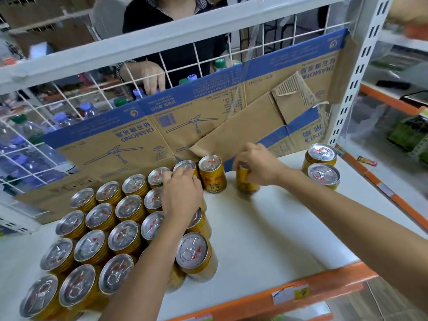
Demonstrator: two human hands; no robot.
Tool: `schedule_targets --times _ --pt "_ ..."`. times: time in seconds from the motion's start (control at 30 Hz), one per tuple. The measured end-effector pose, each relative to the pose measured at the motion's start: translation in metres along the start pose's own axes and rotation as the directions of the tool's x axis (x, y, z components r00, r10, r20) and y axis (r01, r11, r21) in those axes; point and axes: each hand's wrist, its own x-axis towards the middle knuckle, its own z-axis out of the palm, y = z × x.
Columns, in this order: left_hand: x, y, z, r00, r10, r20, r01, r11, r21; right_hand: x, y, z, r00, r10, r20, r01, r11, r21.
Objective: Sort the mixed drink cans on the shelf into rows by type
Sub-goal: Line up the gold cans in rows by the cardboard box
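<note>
Now, right hand (257,165): curled from above round a gold can (246,181) standing on the white shelf (278,228).
Left hand (183,193): fingers fairly straight, resting on lids of the can block (104,228).
Single can (212,173): upright between both hands, near the cardboard (185,117).
Pair of cans (323,176): far right, side by side.

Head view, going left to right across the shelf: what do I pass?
block of gold cans → left hand resting on the block's right side → lone gold can standing by the cardboard → right hand around the gripped can → pair of cans near the right edge
</note>
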Motion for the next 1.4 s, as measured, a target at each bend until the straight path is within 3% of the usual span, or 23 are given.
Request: schedule_targets --times 0.13,0.2,0.3,0.43,0.8,1.2,1.4 --pt "-0.002 0.001 -0.002 1.0 -0.011 0.02 0.011 1.0 -0.015 -0.004 -0.044 0.011 0.958 -0.269 0.097 0.255 0.957 0.137" --pt "-0.002 0.0 -0.003 1.0 -0.018 0.023 0.018 1.0 -0.021 -0.007 -0.053 0.022 0.948 -0.309 0.079 0.289 0.938 0.19" --pt "-0.001 -0.002 0.0 1.0 -0.018 0.017 0.019 0.999 -0.03 -0.01 -0.049 0.027 0.97 -0.237 0.048 0.222 0.954 0.203" --pt "-0.001 -0.001 0.001 1.0 -0.024 0.009 0.025 0.999 -0.047 -0.016 -0.043 0.022 0.983 -0.129 0.128 0.116 0.987 0.107" --pt "-0.003 0.0 -0.005 0.999 -0.03 0.025 0.032 0.998 -0.053 -0.015 -0.046 0.032 0.99 -0.131 0.059 0.119 0.978 0.172" --pt "-0.005 0.002 -0.009 0.999 -0.02 0.035 0.022 0.998 -0.056 -0.018 -0.048 0.032 0.992 -0.09 0.089 0.07 0.975 0.209" --pt "-0.004 -0.002 -0.006 0.999 0.024 -0.042 -0.03 0.986 -0.164 -0.025 -0.051 0.032 0.994 -0.054 0.098 0.037 0.985 0.168"
